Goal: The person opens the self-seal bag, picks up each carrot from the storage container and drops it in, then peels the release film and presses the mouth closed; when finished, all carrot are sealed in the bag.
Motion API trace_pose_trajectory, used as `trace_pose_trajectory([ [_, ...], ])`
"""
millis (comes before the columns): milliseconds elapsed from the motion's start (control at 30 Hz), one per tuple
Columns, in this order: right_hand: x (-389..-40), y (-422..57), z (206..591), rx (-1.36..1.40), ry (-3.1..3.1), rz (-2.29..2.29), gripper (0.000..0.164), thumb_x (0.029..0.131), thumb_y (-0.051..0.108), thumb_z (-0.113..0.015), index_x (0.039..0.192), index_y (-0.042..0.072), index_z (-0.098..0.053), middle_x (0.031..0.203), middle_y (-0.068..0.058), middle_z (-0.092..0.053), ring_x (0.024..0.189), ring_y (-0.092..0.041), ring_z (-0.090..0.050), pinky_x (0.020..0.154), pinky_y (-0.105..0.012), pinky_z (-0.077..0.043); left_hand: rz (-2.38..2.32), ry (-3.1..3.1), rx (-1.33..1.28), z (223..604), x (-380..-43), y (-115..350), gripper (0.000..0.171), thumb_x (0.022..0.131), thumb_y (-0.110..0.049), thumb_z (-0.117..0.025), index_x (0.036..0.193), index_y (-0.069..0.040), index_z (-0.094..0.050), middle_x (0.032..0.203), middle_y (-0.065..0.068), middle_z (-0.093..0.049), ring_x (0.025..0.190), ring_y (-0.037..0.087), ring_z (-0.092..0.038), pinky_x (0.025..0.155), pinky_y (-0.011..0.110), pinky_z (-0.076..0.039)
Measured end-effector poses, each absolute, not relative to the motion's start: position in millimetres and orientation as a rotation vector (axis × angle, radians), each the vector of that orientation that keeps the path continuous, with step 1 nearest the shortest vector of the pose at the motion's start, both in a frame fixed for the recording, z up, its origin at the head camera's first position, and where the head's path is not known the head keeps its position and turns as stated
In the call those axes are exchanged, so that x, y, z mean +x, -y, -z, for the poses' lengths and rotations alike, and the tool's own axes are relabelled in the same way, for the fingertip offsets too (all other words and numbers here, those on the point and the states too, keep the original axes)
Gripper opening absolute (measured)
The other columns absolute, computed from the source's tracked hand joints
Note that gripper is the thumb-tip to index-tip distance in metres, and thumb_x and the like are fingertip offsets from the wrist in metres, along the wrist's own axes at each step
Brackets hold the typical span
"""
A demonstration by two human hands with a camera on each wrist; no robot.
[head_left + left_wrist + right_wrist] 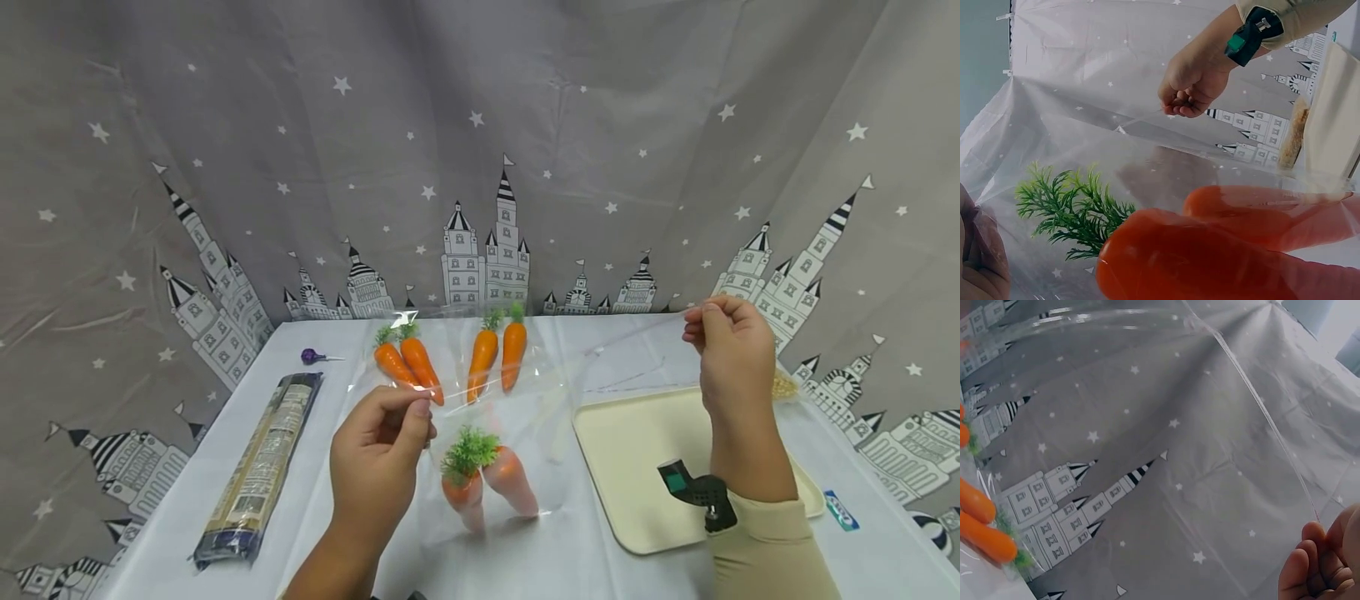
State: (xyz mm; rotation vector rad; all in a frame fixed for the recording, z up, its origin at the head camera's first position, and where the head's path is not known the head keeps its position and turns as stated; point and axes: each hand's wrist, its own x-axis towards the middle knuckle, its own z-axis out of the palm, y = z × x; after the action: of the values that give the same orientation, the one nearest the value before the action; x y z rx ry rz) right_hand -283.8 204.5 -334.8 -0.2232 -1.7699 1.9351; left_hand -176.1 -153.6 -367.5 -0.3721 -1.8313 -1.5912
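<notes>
My left hand (378, 467) pinches the upper edge of a clear plastic bag (551, 492) between thumb and fingers. Inside hang two orange carrots (512, 479) with green leafy tops, their lower parts pinkish through the film; the left wrist view shows these carrots (1166, 256) close up. Raised at the right, my right hand (738, 358) pinches the end of a thin clear strip (1266, 415). That strip runs taut toward the bag; where it joins is hard to make out. Behind the bag, two pairs of carrots (513, 346) lie in clear wrapping on the white table.
A cream tray (645, 467) lies under my right forearm, with a pack of yellowish pieces (784, 386) behind it. A small blue-green packet (841, 510) sits to its right. At left are a long printed package (258, 471) and a purple lollipop (311, 357). A grey curtain (600, 125) hangs behind.
</notes>
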Motion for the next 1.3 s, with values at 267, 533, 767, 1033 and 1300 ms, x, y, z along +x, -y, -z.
trace_pose_trajectory([
  [267, -287.2, -214.1, 335.6, -0.214, 1.61, -2.038, 0.01, 0.107, 0.012, -0.057, 0.103, 0.004, -0.062, 0.09, -0.008, -0.066, 0.078, -0.016, -0.062, 0.067, -0.016, -0.058, 1.59, 1.853, -0.346, 368.2, -174.3, 154.6, 0.01, 0.098, 0.004, -0.068, 0.103, -0.002, -0.073, 0.082, 0.004, -0.066, 0.066, 0.012, -0.062, 0.057, 0.02, -0.055],
  [533, -291.1, -221.9, 339.1, -0.297, 1.642, -2.027, 0.014, 0.108, 0.016, -0.056, 0.108, 0.004, -0.062, 0.094, -0.006, -0.064, 0.085, -0.016, -0.062, 0.071, -0.015, -0.058, 1.552, 1.872, -0.331, 368.6, -174.1, 154.2, 0.012, 0.098, 0.004, -0.068, 0.105, -0.004, -0.074, 0.082, 0.005, -0.066, 0.066, 0.012, -0.06, 0.058, 0.02, -0.054],
  [767, -296.3, -230.4, 346.0, -0.345, 1.576, -2.059, 0.011, 0.108, 0.015, -0.057, 0.105, 0.006, -0.063, 0.094, -0.006, -0.064, 0.081, -0.015, -0.061, 0.068, -0.015, -0.058, 1.547, 1.866, -0.353, 369.0, -174.5, 155.1, 0.012, 0.098, 0.005, -0.067, 0.104, -0.003, -0.074, 0.082, 0.005, -0.066, 0.066, 0.012, -0.06, 0.057, 0.02, -0.054],
  [1033, -312.8, -237.3, 364.5, -0.459, 1.679, -2.101, 0.013, 0.108, 0.014, -0.054, 0.106, 0.004, -0.062, 0.097, -0.004, -0.064, 0.084, -0.011, -0.06, 0.067, -0.014, -0.056, 1.543, 1.876, -0.336, 368.6, -175.9, 158.4, 0.011, 0.098, 0.005, -0.066, 0.102, -0.003, -0.074, 0.08, 0.003, -0.065, 0.065, 0.011, -0.06, 0.054, 0.021, -0.051],
  [1300, -330.8, -235.1, 392.3, -0.555, 1.765, -2.094, 0.011, 0.109, 0.015, -0.053, 0.108, 0.007, -0.06, 0.097, -0.003, -0.064, 0.085, -0.01, -0.06, 0.067, -0.014, -0.056, 1.522, 1.879, -0.317, 372.6, -176.7, 157.5, 0.016, 0.098, 0.006, -0.067, 0.105, -0.006, -0.075, 0.08, 0.004, -0.065, 0.065, 0.011, -0.058, 0.055, 0.02, -0.05],
])
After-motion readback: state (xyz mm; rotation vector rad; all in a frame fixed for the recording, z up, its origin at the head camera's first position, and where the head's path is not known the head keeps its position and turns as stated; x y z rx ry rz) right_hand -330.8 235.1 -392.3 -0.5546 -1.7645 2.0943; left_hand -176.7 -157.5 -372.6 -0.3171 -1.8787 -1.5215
